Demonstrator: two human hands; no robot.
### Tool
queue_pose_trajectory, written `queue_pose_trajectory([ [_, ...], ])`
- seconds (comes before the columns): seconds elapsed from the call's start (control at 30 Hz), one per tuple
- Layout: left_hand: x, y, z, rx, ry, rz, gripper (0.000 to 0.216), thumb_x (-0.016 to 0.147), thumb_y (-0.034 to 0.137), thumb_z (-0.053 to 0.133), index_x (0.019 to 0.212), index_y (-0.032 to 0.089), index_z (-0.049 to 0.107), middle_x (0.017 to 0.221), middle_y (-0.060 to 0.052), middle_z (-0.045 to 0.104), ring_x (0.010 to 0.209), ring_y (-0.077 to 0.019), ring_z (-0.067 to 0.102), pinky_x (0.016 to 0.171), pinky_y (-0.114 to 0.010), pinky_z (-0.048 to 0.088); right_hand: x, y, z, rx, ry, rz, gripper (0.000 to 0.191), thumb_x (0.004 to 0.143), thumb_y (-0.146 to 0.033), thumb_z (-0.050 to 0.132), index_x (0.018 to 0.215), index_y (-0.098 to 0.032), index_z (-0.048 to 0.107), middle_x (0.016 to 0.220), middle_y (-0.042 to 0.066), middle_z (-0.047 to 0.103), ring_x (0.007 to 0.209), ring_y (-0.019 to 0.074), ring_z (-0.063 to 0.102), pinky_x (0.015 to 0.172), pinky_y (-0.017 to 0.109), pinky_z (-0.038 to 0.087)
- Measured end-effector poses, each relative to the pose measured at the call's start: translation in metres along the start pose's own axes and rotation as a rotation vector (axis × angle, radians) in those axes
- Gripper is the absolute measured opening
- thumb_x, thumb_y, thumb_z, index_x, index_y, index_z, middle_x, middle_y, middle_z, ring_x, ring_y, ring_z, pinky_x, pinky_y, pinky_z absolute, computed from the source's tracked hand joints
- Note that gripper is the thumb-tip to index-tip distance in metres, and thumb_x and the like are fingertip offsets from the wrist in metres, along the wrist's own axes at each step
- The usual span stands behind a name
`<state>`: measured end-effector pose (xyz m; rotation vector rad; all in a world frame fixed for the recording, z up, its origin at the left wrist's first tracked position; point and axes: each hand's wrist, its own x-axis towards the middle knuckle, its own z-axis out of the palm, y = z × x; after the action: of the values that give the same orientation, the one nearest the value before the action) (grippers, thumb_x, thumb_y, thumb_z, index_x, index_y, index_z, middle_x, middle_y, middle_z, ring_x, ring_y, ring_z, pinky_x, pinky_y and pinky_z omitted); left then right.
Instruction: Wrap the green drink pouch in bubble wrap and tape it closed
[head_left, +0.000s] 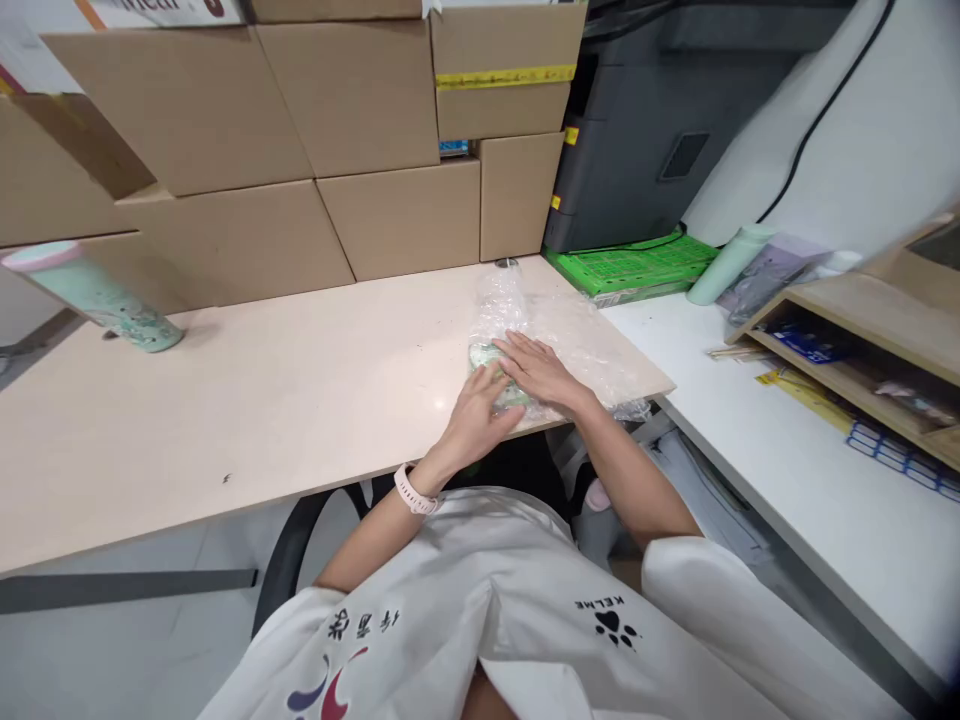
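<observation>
Bubble wrap [501, 298], clear plastic, lies over a green-and-white patterned object [482, 354] near the pale wood-toned table's [322, 390] front edge. Your left hand [477, 410] and right hand [546, 373] rest atop, open, fingers extended, neither grasping.

Green item [484, 354]: patterned in pale green and white, it lay on the table [315, 400] near the front edge, mostly covered (its full outline could not be told).
Bubble wrap [501, 300]: clear, shiny and creased, it touched the item, bunched up toward 12 o'clock and spread flatter toward 2 and 3 o'clock.
</observation>
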<state>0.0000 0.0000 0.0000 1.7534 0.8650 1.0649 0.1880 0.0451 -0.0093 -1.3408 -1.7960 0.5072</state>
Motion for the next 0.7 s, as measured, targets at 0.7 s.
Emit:
queue_pose_trajectory([
  [0.7, -0.006, 0.039, -0.002, -0.263, 0.265, -0.133, 0.045, 0.082, 0.033, 0.065, 0.126, 0.027, 0.061, 0.133, -0.010, 0.060, 0.112, -0.0277, 0.061, 0.103, -0.048, 0.047, -0.053, -0.054, 0.016, 0.413, -0.044, 0.168, 0.029, 0.092, -0.034, 0.045, 0.110, -0.030, 0.068, 0.098, 0.001, 0.075, 0.090, 0.0223, 0.070, 0.081, 0.038, 0.059],
])
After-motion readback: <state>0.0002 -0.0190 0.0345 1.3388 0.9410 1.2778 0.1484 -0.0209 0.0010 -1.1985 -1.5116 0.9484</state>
